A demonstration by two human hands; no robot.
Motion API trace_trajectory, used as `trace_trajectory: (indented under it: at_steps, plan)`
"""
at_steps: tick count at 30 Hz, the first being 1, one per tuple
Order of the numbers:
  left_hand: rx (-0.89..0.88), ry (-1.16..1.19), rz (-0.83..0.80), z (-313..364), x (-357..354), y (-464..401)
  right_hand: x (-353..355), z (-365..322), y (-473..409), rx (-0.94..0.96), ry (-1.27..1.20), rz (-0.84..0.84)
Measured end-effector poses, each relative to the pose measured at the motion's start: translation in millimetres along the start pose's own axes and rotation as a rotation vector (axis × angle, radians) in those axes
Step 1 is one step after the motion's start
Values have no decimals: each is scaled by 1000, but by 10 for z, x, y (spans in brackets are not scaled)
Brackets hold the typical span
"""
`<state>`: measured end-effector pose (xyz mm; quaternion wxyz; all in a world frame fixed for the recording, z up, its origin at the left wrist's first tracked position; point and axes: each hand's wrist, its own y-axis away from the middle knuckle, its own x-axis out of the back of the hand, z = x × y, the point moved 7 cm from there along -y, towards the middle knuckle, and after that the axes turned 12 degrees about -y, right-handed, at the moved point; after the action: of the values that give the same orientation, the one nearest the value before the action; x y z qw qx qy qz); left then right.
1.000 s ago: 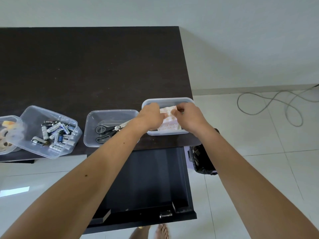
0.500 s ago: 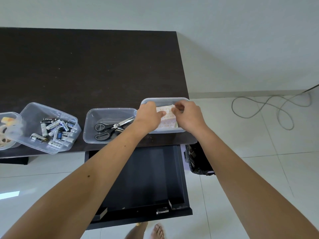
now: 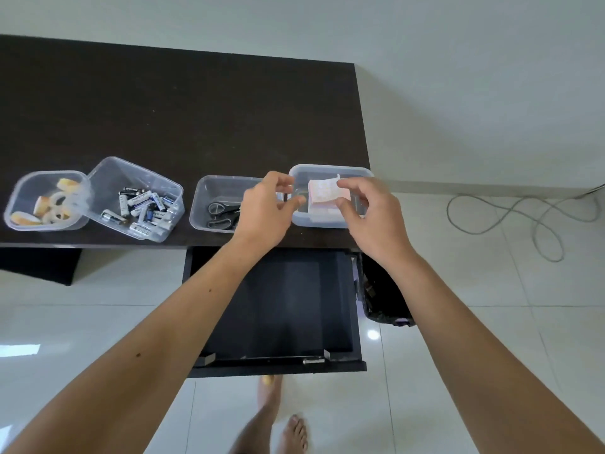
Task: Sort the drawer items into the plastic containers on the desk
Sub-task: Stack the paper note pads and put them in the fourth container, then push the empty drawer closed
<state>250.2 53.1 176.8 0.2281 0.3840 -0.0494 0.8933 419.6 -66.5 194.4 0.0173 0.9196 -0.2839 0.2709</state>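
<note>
A stack of pale pink paper slips [image 3: 322, 194] lies in the rightmost clear container [image 3: 330, 169] at the desk's front right corner. My left hand [image 3: 266, 208] hovers just left of that container, fingers apart and empty. My right hand [image 3: 366, 214] hovers over its right side, fingers spread, not touching the slips. Three more clear containers stand in a row to the left: one with scissors [image 3: 222, 214], one with several batteries [image 3: 144, 208], one with tape rolls [image 3: 54, 204]. Below the desk the dark drawer [image 3: 278, 306] is pulled out and looks bare inside.
The dark desk [image 3: 180, 109] stretches back to the wall. A black bin with a liner [image 3: 386, 296] stands right of the drawer. A grey cable [image 3: 510, 217] loops on the tiled floor at the right. My bare feet [image 3: 278, 417] are in front of the drawer.
Both hands let go of the paper slips and drew back and apart; the stack now rests in the rightmost container. My view shifted, bringing the tape container into sight.
</note>
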Motion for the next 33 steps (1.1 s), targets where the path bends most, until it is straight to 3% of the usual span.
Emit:
trace_trajectory:
  at_steps: [5, 8, 15, 22, 27, 33]
  plan:
    - [48, 160, 38, -434, 98, 546, -108, -49, 509, 78, -53, -9]
    - [63, 185, 2, -720, 59, 873, -274, 69, 851, 20, -71, -65]
    - [42, 72, -166, -1425, -171, 1603, -777, 552, 1687, -121, -60, -229]
    - [-95, -136, -297, -2010, -365, 2144, -1062, 940, 2367, -179, -38, -333]
    - [-291, -290, -230, -2119, -399, 2264, -1191, 1036, 2561, 14, 123, -298]
    - [-424, -334, -119, -2104, -467, 2268, -1176, 1052, 2493, 131, 104, -234]
